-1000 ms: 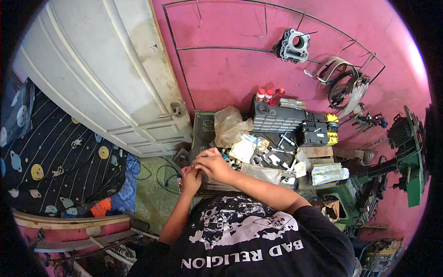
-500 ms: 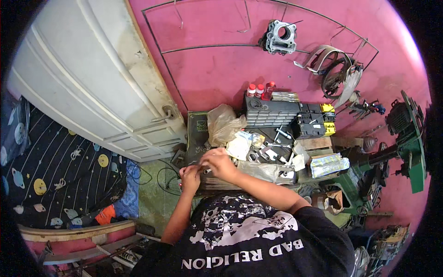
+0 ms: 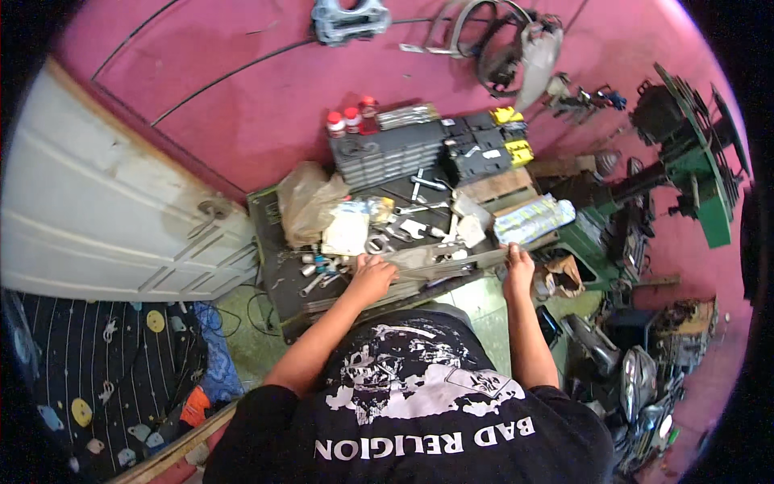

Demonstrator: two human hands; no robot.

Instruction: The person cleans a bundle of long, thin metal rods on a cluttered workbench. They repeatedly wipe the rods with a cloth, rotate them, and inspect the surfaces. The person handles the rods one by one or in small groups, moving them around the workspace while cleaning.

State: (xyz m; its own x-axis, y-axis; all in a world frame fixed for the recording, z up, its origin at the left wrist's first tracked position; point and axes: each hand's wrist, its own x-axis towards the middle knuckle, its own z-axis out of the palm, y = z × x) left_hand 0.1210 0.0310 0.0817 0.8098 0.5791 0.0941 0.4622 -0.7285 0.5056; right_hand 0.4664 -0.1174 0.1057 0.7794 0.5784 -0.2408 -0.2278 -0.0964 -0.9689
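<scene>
A long, thin, flat grey strip (image 3: 455,265) spans the front of the cluttered workbench (image 3: 278,302); its material is hard to make out. At its right end, my right hand (image 3: 518,273) pinches the strip between thumb and fingers. My left hand (image 3: 373,279) is closed over the left end, its fingertips partly hidden. Beneath lies a stack of flat sheets (image 3: 411,289). Sockets and wrenches (image 3: 318,278) lie left of my left hand. Behind it are a whitish cloth or paper (image 3: 347,234) and a crumpled plastic bag (image 3: 310,202).
Behind the tools stand a grey drawer cabinet (image 3: 391,161) and black-and-yellow cases (image 3: 476,149), with red-capped bottles (image 3: 351,121) on the cabinet. A patterned packet (image 3: 532,222) sits at the bench's right. Farther right is a green machine (image 3: 701,194); a white door (image 3: 121,202) stands left.
My hands were together at the bench's left; now they are apart, with the right hand moved far right onto the strip's end. The head view has shifted, bringing the bench leftward in the picture.
</scene>
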